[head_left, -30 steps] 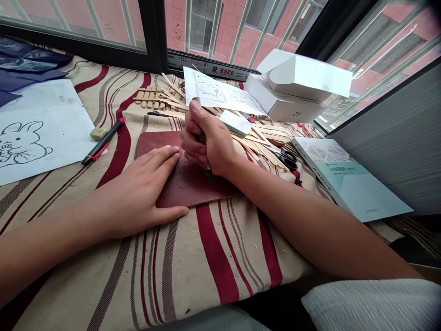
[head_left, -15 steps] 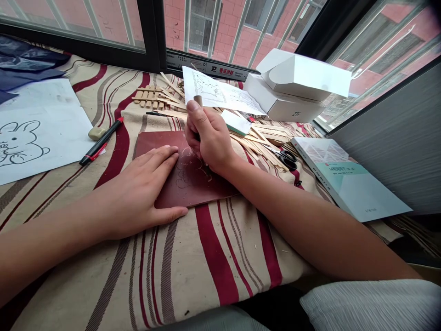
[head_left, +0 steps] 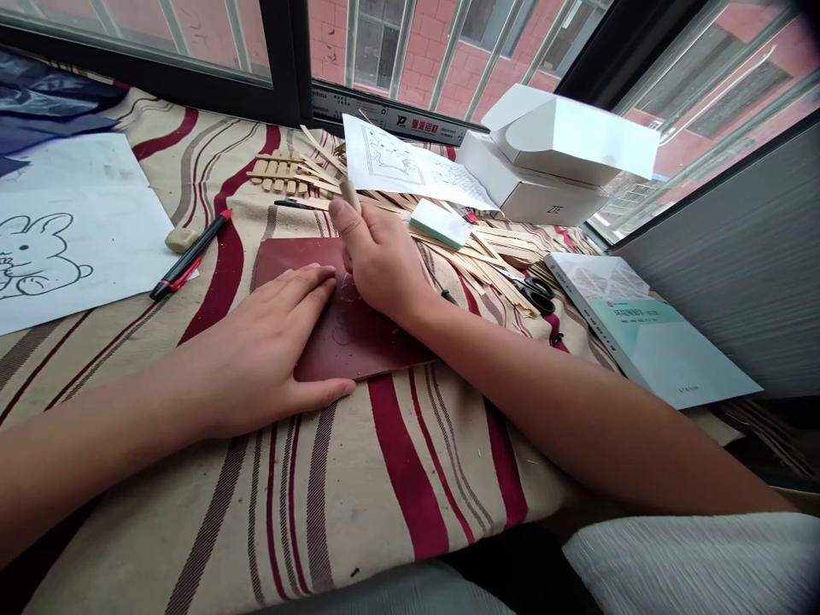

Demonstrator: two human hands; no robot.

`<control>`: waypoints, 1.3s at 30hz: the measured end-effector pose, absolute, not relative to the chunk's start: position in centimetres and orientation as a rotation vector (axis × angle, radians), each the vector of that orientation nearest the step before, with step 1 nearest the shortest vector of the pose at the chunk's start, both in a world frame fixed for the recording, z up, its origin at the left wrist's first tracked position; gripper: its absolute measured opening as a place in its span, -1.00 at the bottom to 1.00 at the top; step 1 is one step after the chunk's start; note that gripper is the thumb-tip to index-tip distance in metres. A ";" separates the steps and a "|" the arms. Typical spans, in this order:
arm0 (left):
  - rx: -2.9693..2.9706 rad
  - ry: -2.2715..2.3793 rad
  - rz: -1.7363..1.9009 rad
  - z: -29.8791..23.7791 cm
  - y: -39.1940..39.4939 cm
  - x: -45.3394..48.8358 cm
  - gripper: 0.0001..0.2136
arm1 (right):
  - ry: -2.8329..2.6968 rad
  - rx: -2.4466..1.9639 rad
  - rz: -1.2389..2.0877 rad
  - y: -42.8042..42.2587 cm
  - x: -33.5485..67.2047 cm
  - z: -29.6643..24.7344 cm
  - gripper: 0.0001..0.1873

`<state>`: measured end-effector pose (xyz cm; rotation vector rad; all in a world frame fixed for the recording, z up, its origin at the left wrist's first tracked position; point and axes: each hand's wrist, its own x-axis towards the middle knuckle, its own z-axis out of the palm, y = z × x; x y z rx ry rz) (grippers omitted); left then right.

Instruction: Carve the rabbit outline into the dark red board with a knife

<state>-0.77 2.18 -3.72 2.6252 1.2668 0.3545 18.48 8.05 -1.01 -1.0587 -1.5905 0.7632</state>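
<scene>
Head view: my right hand (head_left: 381, 260) is clenched, fingers curled around a wooden-handled carving tool (head_left: 349, 195), whose butt end sticks up past my thumb; its tip is hidden beneath my hand, so I can't tell whether it touches the surface. My left hand (head_left: 256, 350) lies open, fingers (head_left: 301, 286) flat and together on a dark red carving sheet (head_left: 288, 260), thumb resting along its lower edge. The sheet lies on a striped cloth (head_left: 384, 512), between my hands, with faint curved lines cut into it (head_left: 342, 335). Just past my right hand sit loose wooden sticks (head_left: 474, 260), a green-and-white sanding block (head_left: 440, 224) and a printed sheet (head_left: 410, 162). Farther right are black-handled scissors (head_left: 536, 295), a book (head_left: 647, 325) and a white ZTE box (head_left: 531, 188). To my left lie a rabbit drawing (head_left: 38, 265), an eraser (head_left: 183, 240) and a marker (head_left: 189, 256).
</scene>
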 end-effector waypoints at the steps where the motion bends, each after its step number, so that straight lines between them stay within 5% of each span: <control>1: 2.618 1.259 0.352 -3.7 2.2 -0.7 0.14 | -1.550 -1.086 0.720 8.0 18.5 -1.1 -0.43; 6: 2.612 1.235 0.363 -3.6 2.3 -0.5 0.16 | -1.432 -1.201 0.600 8.4 19.0 -1.7 -0.47; 15: 2.605 1.219 0.356 -3.1 2.4 -0.4 0.14 | -1.629 -0.654 1.290 8.1 18.6 -1.3 -0.37; 23: 2.568 1.241 0.288 -2.6 2.4 0.0 0.17 | -1.577 -1.124 0.717 8.2 18.2 -1.1 -0.41; 28: 2.582 1.243 0.322 -3.0 2.3 -0.1 0.18 | -1.564 -1.144 0.709 8.2 18.2 -1.1 -0.40; 34: 2.603 1.217 0.373 -3.3 2.4 -0.3 0.15 | -1.707 -0.778 1.130 8.1 18.6 -1.2 -0.35; 39: 2.601 1.235 0.336 -3.2 2.5 -0.2 0.18 | -1.653 -1.174 0.807 8.1 18.0 -0.7 -0.42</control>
